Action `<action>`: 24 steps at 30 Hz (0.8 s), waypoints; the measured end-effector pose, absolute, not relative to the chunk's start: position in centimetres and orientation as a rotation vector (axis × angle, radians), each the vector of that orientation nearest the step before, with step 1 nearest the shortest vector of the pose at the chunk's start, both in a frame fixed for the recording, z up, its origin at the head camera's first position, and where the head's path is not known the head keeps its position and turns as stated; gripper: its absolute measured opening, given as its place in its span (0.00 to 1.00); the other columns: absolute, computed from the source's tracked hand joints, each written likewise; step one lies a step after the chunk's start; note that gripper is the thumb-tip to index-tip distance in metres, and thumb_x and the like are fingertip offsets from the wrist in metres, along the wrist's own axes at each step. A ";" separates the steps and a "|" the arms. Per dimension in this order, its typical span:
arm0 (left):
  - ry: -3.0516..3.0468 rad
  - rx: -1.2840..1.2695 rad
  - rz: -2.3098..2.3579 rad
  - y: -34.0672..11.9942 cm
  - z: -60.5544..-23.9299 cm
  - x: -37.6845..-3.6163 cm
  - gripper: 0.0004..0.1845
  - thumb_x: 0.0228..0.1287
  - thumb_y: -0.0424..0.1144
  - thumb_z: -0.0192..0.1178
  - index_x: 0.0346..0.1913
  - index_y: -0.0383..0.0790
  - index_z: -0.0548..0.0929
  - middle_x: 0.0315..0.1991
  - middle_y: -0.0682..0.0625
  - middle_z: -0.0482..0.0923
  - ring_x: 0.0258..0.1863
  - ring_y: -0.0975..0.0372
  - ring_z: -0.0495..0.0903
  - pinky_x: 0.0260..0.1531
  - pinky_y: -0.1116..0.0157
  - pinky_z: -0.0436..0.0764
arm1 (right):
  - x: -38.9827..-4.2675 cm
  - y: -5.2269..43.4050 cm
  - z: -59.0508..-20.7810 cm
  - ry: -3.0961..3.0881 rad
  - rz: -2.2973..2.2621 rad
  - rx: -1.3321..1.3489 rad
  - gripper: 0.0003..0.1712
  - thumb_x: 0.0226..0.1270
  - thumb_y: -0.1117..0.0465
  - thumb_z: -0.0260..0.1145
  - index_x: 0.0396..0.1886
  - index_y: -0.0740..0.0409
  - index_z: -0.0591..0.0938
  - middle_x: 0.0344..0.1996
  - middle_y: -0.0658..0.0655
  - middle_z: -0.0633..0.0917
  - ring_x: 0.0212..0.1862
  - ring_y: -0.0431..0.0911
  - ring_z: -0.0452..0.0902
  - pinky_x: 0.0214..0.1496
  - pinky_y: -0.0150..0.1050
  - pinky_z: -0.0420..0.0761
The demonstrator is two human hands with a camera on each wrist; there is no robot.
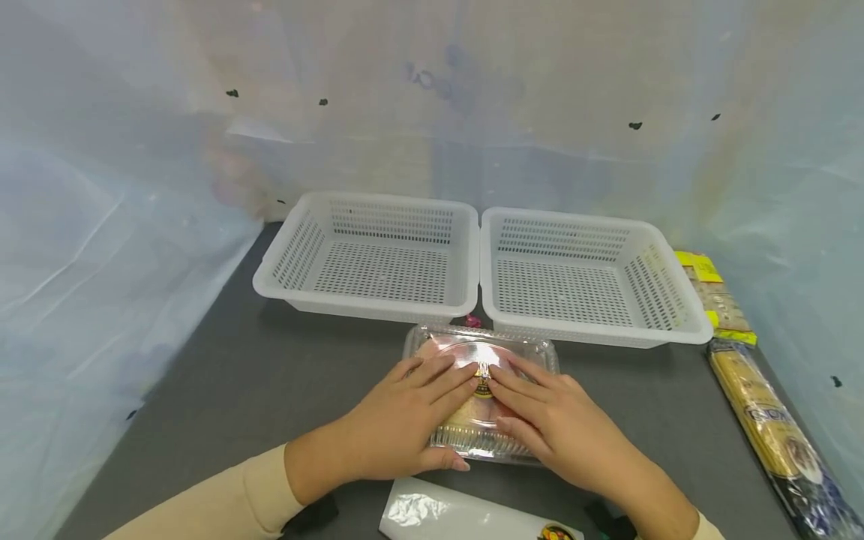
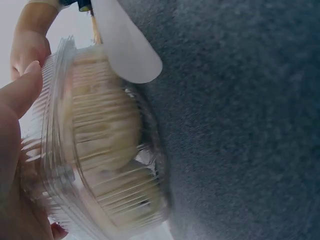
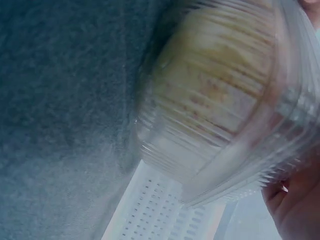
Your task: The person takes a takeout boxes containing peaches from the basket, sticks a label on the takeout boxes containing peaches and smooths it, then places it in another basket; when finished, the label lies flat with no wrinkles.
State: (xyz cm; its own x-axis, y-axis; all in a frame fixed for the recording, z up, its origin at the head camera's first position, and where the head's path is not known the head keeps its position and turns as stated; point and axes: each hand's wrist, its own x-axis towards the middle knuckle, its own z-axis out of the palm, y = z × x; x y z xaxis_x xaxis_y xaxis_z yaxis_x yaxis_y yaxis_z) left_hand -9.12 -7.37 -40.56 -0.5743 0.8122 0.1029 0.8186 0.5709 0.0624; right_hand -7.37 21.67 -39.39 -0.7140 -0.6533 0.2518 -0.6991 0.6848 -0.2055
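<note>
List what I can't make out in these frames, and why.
- Label wording, head view: partly covered by fingers of the left hand and right hand.
- Food details, both wrist views: blurred behind ribbed plastic.
- Pinkish-red thing, head view: too small, partly hidden.
- White packet, head view: cut off by the bottom edge.

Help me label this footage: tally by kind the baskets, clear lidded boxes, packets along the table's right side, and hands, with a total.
Baskets, left basket and right basket: 2
Clear lidded box: 1
Packets, yellow-labelled packet and long packet: 2
Hands, left hand and right hand: 2
Total: 7
</note>
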 end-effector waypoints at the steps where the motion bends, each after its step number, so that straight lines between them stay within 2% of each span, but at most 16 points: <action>1: -2.732 -1.419 -0.146 -7.4 -40.6 -9.1 0.54 0.73 0.80 0.48 0.87 0.45 0.61 0.88 0.52 0.52 0.86 0.52 0.49 0.80 0.44 0.54 | -7.3 21.7 -39.4 -2.740 0.432 1.107 0.34 0.83 0.41 0.65 0.79 0.52 0.78 0.78 0.49 0.74 0.82 0.50 0.62 0.59 0.58 0.80; 7: -2.737 -1.431 -0.093 -7.1 -40.7 -9.3 0.57 0.70 0.79 0.56 0.88 0.44 0.57 0.88 0.50 0.48 0.86 0.50 0.47 0.82 0.44 0.46 | -6.8 22.0 -40.1 -2.760 0.418 1.117 0.49 0.75 0.28 0.65 0.84 0.51 0.72 0.82 0.48 0.68 0.84 0.52 0.56 0.64 0.60 0.75; 11: -2.733 -1.439 -0.056 -6.8 -40.6 -9.3 0.58 0.70 0.79 0.57 0.88 0.42 0.57 0.88 0.49 0.48 0.84 0.49 0.53 0.81 0.43 0.46 | -6.7 22.1 -41.0 -2.762 0.396 1.122 0.55 0.73 0.24 0.64 0.87 0.53 0.66 0.85 0.48 0.62 0.85 0.53 0.53 0.66 0.61 0.72; 18: -2.718 -1.425 -0.056 -6.9 -40.7 -9.2 0.57 0.69 0.78 0.58 0.88 0.43 0.60 0.88 0.48 0.51 0.84 0.49 0.54 0.82 0.45 0.48 | -6.9 22.5 -41.4 -2.768 0.479 1.124 0.54 0.71 0.25 0.67 0.86 0.50 0.68 0.84 0.48 0.64 0.85 0.52 0.53 0.70 0.62 0.68; 24: -2.637 -1.478 -0.113 -7.6 -41.2 -9.6 0.55 0.66 0.78 0.61 0.87 0.49 0.64 0.87 0.48 0.55 0.85 0.50 0.50 0.81 0.45 0.52 | -7.1 23.0 -41.3 -2.701 0.541 1.180 0.51 0.69 0.27 0.71 0.83 0.47 0.73 0.82 0.50 0.68 0.83 0.54 0.57 0.69 0.61 0.69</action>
State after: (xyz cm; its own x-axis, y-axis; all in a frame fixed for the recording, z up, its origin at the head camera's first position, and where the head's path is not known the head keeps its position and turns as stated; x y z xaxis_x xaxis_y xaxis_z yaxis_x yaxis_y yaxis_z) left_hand -9.57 -7.60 -41.17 -0.5174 0.8445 0.1380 0.8533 0.5214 0.0082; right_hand -7.11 23.00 -41.30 -0.6809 -0.6801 0.2718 -0.7323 0.6264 -0.2671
